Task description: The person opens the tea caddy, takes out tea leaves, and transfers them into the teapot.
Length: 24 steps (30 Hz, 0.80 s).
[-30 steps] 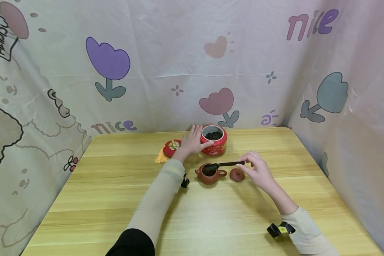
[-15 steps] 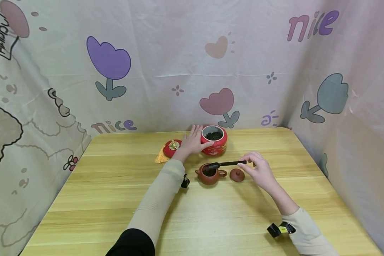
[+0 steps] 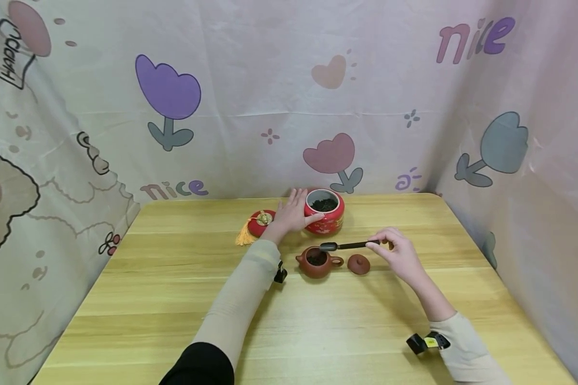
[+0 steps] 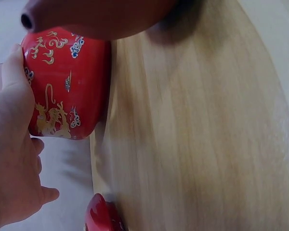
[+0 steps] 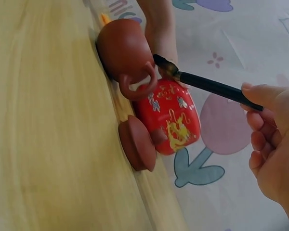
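Black scoop (image 3: 350, 246), pinched at its end by the right hand (image 3: 398, 255), could dip and knock the clay teapot (image 3: 316, 271) below, I judge, the left hand (image 3: 290, 217) lying straight-fingered against the red jar (image 3: 328, 223).

Left arm (image 3: 238, 297) stretched long and forward, left grip (image 3: 290, 216) spread, straight-fingered, thumb (image 3: 314, 218) out to the side! And the right arm (image 3: 431, 297) angles inward, right grip (image 3: 398, 253) raised, pinching between thumb and curled fingers (image 5: 260, 140).

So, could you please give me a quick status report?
Right grip pinching black scoop by the teapot's mouth. Left grip touching red jar. Teapot upright, uncovered; brown lid beside it, not blocking.
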Available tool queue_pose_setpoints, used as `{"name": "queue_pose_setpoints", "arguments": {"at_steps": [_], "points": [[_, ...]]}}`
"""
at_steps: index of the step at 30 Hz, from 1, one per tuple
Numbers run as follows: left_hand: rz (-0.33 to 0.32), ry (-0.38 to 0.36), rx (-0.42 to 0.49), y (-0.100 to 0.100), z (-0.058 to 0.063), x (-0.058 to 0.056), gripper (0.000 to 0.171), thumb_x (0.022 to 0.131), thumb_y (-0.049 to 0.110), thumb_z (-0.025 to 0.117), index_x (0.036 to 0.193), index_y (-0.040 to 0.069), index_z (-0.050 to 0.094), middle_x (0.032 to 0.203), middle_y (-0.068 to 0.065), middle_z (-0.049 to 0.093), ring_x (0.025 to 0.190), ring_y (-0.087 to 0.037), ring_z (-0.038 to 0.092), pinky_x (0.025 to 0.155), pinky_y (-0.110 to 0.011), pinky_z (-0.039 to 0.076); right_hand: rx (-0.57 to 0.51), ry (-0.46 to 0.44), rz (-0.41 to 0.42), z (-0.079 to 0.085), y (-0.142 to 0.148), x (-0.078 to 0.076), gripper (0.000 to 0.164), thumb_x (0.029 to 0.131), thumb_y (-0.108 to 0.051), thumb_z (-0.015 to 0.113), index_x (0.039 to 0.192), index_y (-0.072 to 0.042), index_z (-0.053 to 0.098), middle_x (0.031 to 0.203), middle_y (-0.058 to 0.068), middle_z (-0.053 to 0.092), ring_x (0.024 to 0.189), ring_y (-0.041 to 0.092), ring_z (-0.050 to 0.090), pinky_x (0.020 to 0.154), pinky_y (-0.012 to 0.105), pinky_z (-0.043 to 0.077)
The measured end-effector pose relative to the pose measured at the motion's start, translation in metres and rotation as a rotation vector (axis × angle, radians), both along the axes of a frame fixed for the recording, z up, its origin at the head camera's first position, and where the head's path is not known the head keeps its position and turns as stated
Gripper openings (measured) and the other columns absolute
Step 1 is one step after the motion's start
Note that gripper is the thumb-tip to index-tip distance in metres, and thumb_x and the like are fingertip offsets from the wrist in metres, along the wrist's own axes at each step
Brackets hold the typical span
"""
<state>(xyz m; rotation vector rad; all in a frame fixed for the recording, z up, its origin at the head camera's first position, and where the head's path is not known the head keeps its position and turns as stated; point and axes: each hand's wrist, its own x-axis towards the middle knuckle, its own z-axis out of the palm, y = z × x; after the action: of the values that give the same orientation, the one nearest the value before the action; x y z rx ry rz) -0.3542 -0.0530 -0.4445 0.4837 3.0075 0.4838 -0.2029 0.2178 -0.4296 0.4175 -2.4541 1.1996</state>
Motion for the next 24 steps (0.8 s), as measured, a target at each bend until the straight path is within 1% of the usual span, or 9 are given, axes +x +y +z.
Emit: {"name": "queue_pose_setpoints", "arguments": {"at_steps": [2, 6, 11, 16, 20, 24], "points": [[-0.002, 0.008, -0.001, 0.002, 0.0, 0.001, 0.104, 0.084, 0.081, 0.04, 0.158, 0.017, 0.004, 0.166, -0.005, 0.006, 0.154, -0.026, 0.0, 0.12, -0.061, 0.012, -0.019, -0.014, -0.013, 0.0, 0.004, 0.0, 0.009, 0.085, -0.009, 0.074, 0.093, -0.008, 0.073, 0.091, 0.005, 0.063, 0.075, 0.008, 0.044, 0.062, 0.017, 0.034], [0.004, 0.02, -0.019, 0.004, 0.0, 0.001, 0.104, 0.084, 0.081, 0.039, 0.158, 0.017, 0.005, 0.167, -0.006, 0.003, 0.154, -0.025, -0.001, 0.12, -0.061, 0.014, -0.054, -0.019, -0.055, 0.001, 0.012, 0.0, 0.009, 0.085, -0.01, 0.074, 0.093, -0.006, 0.073, 0.088, 0.002, 0.06, 0.077, 0.01, 0.045, 0.062, 0.016, 0.034], [0.0, 0.03, -0.032, 0.004, -0.001, 0.0, 0.105, 0.083, 0.083, 0.037, 0.158, 0.017, 0.004, 0.167, -0.005, 0.001, 0.154, -0.024, -0.001, 0.12, -0.062, 0.013, -0.062, 0.015, -0.143, 0.0, 0.021, -0.004, 0.009, 0.085, -0.012, 0.075, 0.088, -0.004, 0.071, 0.082, -0.007, 0.054, 0.078, 0.012, 0.044, 0.062, 0.015, 0.033], [-0.006, 0.046, -0.02, 0.001, -0.001, 0.0, 0.105, 0.084, 0.082, 0.039, 0.158, 0.016, 0.005, 0.167, -0.006, 0.003, 0.154, -0.025, 0.0, 0.121, -0.061, 0.01, -0.06, 0.041, -0.219, -0.005, 0.032, -0.011, 0.012, 0.085, -0.013, 0.075, 0.086, -0.002, 0.071, 0.08, -0.009, 0.052, 0.076, 0.006, 0.041, 0.064, 0.015, 0.033], [-0.01, 0.063, -0.025, 0.0, 0.0, 0.001, 0.104, 0.084, 0.081, 0.039, 0.158, 0.015, 0.007, 0.166, -0.008, 0.005, 0.154, -0.026, 0.002, 0.121, -0.06, 0.01, -0.066, 0.061, -0.295, -0.008, 0.041, -0.015, 0.012, 0.084, -0.01, 0.076, 0.087, 0.001, 0.072, 0.08, -0.007, 0.054, 0.074, 0.003, 0.041, 0.066, 0.014, 0.033], [-0.012, 0.058, -0.05, 0.001, 0.002, 0.0, 0.104, 0.084, 0.081, 0.038, 0.158, 0.014, 0.007, 0.166, -0.008, 0.004, 0.154, -0.026, 0.001, 0.121, -0.059, 0.009, -0.054, 0.075, -0.378, -0.011, 0.051, -0.019, 0.013, 0.082, -0.009, 0.077, 0.087, 0.003, 0.073, 0.079, 0.002, 0.058, 0.072, 0.0, 0.039, 0.066, 0.014, 0.032]]}}
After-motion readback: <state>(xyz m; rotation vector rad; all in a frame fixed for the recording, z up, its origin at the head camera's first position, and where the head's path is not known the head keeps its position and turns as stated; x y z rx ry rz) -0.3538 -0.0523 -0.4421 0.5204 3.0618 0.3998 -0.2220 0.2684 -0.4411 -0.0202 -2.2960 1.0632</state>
